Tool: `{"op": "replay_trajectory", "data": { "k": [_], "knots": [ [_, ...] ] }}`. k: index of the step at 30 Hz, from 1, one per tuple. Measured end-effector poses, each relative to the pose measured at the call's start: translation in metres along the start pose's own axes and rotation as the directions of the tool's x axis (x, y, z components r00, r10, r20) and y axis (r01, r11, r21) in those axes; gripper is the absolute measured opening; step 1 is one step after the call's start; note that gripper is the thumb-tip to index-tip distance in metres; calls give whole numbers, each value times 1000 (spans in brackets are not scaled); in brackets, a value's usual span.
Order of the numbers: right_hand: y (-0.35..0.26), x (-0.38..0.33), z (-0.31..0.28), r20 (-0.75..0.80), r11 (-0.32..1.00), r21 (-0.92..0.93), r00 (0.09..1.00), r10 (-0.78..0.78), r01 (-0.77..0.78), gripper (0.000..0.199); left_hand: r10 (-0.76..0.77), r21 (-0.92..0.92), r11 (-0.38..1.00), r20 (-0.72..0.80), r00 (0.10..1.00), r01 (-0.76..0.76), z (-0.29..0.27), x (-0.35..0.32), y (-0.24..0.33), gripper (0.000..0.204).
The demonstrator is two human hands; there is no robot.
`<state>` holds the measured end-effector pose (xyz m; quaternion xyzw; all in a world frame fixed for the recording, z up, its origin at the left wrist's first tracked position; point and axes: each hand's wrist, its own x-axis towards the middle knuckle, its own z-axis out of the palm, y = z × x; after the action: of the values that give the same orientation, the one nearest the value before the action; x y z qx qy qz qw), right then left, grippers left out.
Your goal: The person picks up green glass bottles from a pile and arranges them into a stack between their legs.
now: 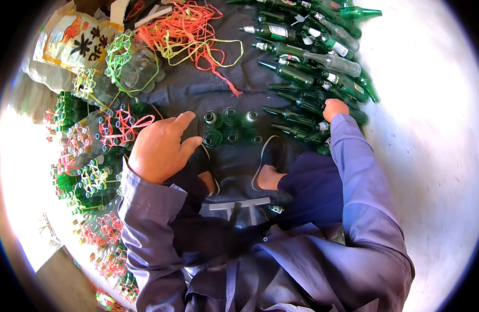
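1. The left hand (164, 148) is raised beside the six upright green glass bottles (230, 120), back of the hand up, index finger pointing up and to the right, thumb set apart below it
2. Its visible fingers (182, 121) are released, with nothing seen between them; the remaining fingers are hidden under the palm
3. The left forearm, in a loose purplish-grey sleeve (146, 223), comes up from the lower left, its wide cuff hanging around the wrist
4. The right arm reaches farther out, its sleeve (361, 179) running up and slightly left from the bent elbow at lower right
5. The right hand (335, 109) lies at the pile of glass bottles (294, 78), fingers curled inward; whether they are grasping a bottle I cannot tell
6. The six upright bottles stand close together in two rows of three, mouths up, on a dark cloth (193, 86), between the hands and just ahead of the two dark shoes (273, 151)
7. The piled bottles lie on their sides, mostly green with some clear, most necks pointing left
8. Left of the left hand are bottle bundles bound with red strapping (126, 125); beyond lies a tangle of orange and yellow strapping (180, 26)
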<state>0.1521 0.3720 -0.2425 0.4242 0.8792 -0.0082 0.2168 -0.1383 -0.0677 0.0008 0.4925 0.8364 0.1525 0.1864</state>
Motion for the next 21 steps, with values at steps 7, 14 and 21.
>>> {"op": "replay_trajectory", "data": {
  "k": [7,14,21],
  "knots": [
    [0,-1,-7,35,993,-108,998,-45,49,20,2,1,1000,-8,1000,-2,-2,0,-8,49],
    [19,-7,-37,-161,996,-6,983,88,-91,27,-16,39,999,35,999,14,-1,-1,-9,53],
    [30,-20,-78,-323,975,140,923,210,-173,29,-43,50,998,47,998,41,-3,-3,-7,51]
  ]
}}
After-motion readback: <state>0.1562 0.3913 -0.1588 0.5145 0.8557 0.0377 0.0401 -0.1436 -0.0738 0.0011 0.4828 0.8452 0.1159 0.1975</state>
